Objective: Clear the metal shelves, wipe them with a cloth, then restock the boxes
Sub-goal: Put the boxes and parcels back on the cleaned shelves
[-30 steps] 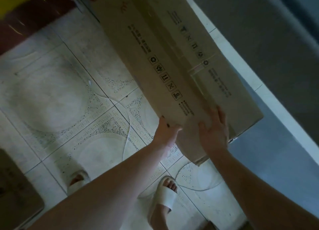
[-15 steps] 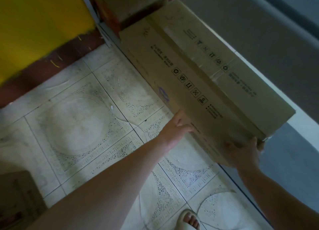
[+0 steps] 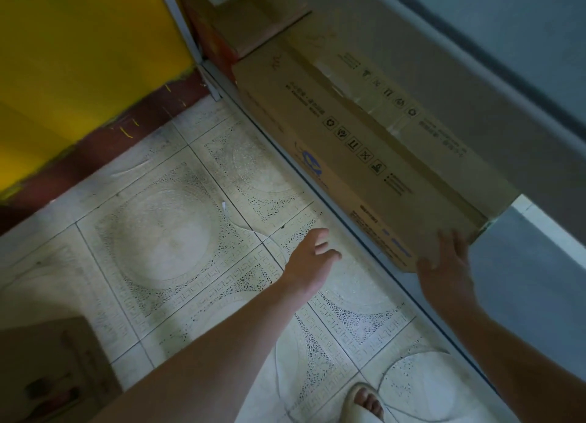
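The long box (image 3: 364,156) lies on the low shelf (image 3: 523,280), its far end just beside a smaller box (image 3: 250,19). My right hand (image 3: 444,264) rests flat on its near end, fingers straight. My left hand (image 3: 309,260) hangs loose over the floor (image 3: 165,232), holding nothing. To seat it well, I'd push squarely along its length, parallel to the shelf edge. It's taped shut, so its contents are hidden.

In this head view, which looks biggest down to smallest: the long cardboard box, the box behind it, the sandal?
1. long cardboard box
2. box behind it, farther away and partly cropped
3. sandal, smallest here, though cropped at the edge
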Available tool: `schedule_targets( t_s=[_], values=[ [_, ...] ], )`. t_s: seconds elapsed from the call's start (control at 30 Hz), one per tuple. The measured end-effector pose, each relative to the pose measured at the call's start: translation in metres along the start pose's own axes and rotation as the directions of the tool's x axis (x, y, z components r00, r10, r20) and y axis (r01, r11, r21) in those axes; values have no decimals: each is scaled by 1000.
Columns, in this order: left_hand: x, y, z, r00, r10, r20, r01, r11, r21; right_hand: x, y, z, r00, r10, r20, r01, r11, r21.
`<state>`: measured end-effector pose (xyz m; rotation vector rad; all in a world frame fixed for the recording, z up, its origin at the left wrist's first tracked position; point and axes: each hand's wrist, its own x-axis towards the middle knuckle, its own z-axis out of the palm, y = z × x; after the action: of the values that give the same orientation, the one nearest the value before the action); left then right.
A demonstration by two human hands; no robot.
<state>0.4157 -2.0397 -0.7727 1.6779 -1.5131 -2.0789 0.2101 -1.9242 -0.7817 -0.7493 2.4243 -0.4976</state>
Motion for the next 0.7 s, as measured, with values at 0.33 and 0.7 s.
schedule_targets(
  t_s=[0.33,0.7],
  values=[
    [-114,23,-12,984,20,176,-50,985,166,-142,-60,-27,969,123,212,-167,965,202],
    [-200,-3,-31,940,-94,329,-93,855,511,-350,-24,-15,833,463,304,-546,778,311]
  ],
)
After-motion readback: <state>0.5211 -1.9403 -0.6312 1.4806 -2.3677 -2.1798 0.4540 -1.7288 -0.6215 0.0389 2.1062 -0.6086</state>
